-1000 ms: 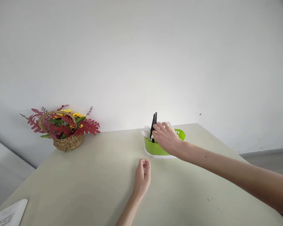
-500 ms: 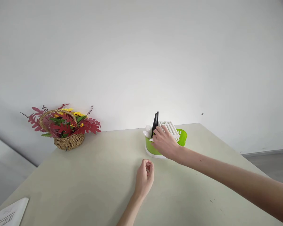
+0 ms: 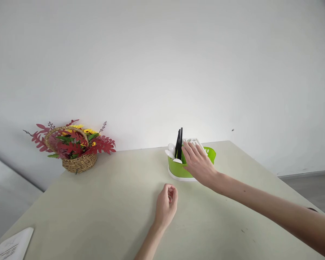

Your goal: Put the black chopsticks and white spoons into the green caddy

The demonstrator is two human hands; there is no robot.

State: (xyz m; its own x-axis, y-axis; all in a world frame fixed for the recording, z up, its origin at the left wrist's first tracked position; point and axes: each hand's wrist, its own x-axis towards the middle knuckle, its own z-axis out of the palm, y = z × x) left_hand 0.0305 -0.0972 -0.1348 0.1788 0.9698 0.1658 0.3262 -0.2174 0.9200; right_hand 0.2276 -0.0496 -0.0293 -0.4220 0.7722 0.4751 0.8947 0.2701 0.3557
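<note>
A green utensil holder [image 3: 176,168] with a white base stands near the wall. White spoons [image 3: 171,148] and black chopsticks [image 3: 179,142] stick up from its left part, and a white slotted rack [image 3: 194,140] tops its right part. My right hand [image 3: 197,160] lies over the front of the holder, fingers stretched across the slotted rack and hiding part of it. It is open and grips nothing that I can see. Below the holder, my left hand [image 3: 166,204] rests on the table in a loose fist with nothing visible inside.
On the left, a wicker basket [image 3: 79,163] of red leaves and yellow flowers stands by the wall. A white object with dark printed lines [image 3: 13,245] lies at the lower left of the pale table [image 3: 111,202]. The table's right edge drops to a grey floor.
My right hand has shifted slightly right, away from the spoons and chopsticks, and its fingers have straightened. More spoons now show. My left hand has hardly moved.
</note>
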